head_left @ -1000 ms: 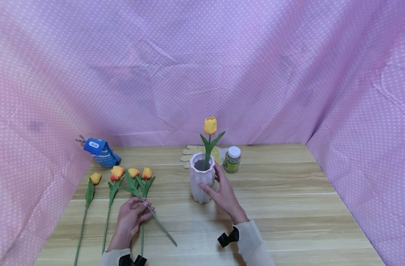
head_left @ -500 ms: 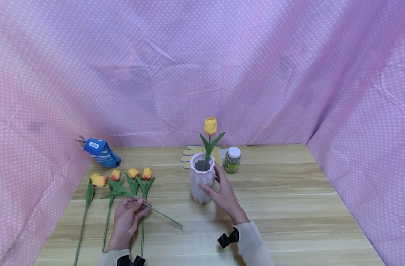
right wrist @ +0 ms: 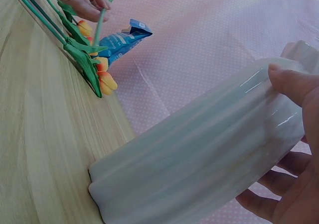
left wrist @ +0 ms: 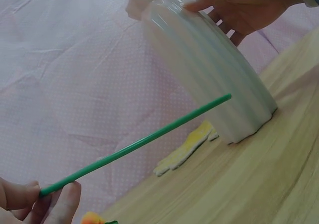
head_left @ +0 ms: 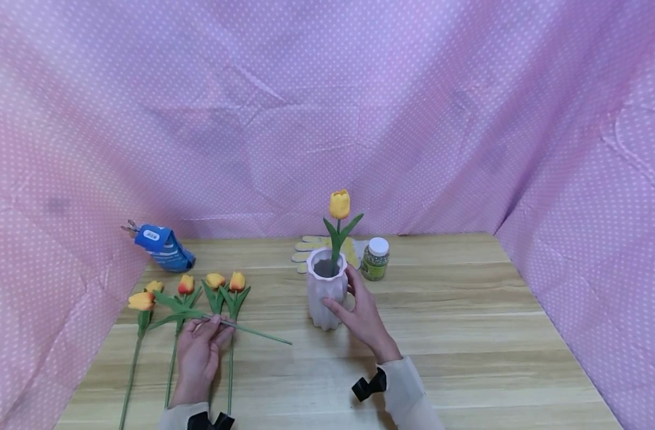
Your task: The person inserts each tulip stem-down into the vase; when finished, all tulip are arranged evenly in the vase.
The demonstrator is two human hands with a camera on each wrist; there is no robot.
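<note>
1. Left hand [head_left: 197, 352] has a loose tulip [left wrist: 137, 144] pinched by the stem, bare end pointing toward the vase [head_left: 322, 301].
2. Right hand [head_left: 366, 319] is wrapped round the vase, which stands upright on the table [head_left: 467, 322] with a yellow tulip [head_left: 340, 205] in it.
3. Held bloom [head_left: 141, 301] overlaps a lying tulip [head_left: 155, 286]; tbh can't tell if they're touching.

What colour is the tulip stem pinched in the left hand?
The tulip stem is green; it shows best in the left wrist view.
</note>
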